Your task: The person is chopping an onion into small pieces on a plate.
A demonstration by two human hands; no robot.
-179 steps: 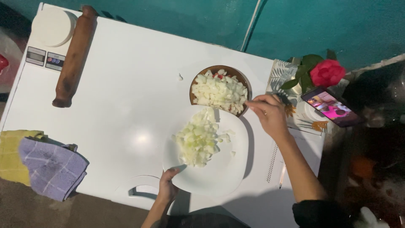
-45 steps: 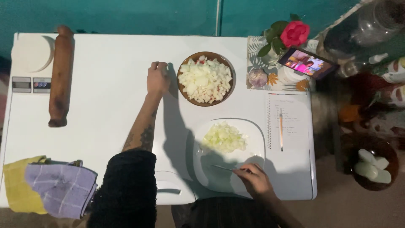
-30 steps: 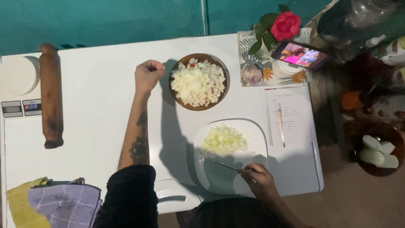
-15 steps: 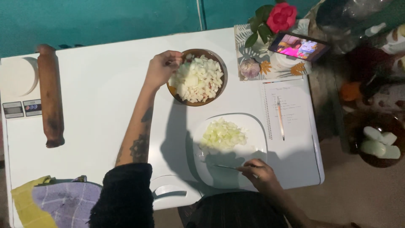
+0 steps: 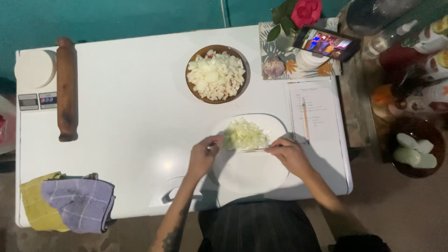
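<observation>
A white plate lies on the white table, with a heap of chopped pale vegetable at its far side. My left hand rests at the plate's left rim, fingers curled right beside the heap. My right hand holds a knife whose blade lies flat under the heap's near edge. Beyond the plate stands a brown bowl filled with chopped white pieces.
A wooden rolling pin and a small scale sit at the far left. Yellow and purple cloths lie at the near left. A notebook with pencil, a phone, a garlic bulb and a red flower are on the right.
My left hand came back from the brown bowl to the plate's left side. My right hand moved the knife up against the chopped heap.
</observation>
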